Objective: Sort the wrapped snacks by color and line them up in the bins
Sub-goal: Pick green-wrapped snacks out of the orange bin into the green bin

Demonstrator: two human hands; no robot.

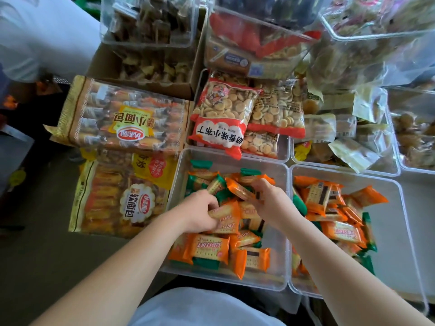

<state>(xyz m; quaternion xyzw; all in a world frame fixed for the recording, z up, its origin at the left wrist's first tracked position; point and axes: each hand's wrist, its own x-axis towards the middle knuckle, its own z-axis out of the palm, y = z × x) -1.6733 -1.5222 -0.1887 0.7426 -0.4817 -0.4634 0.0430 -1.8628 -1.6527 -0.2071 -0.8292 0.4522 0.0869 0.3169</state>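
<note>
Sitting side by side before the person are two clear rectangular plastic bins. The left bin (259, 164) holds a jumbled heap of orange and green wrapped cracker packets. The right bin (388, 231) carries mostly orange ones heaped towards its left wall, with its right half bare. Both hands work inside the left bin.

The left hand (200, 208) has its fingers curled, pinching the edge of a flat orange packet (223, 215) lying on the heap. The right hand (270, 201) pinches a second orange packet (240, 190) between thumb and fingertips, raised just above the pile. Green packets (221, 196) lie tangled beneath and beside both.

The step looks like pulling orange out of the mix. It would go best by stacking several oranges flat, carrying them to the right bin, and standing them in a row along its bare side rather than dropping them. A stray green packet (299, 204) there should likely come back.
</note>
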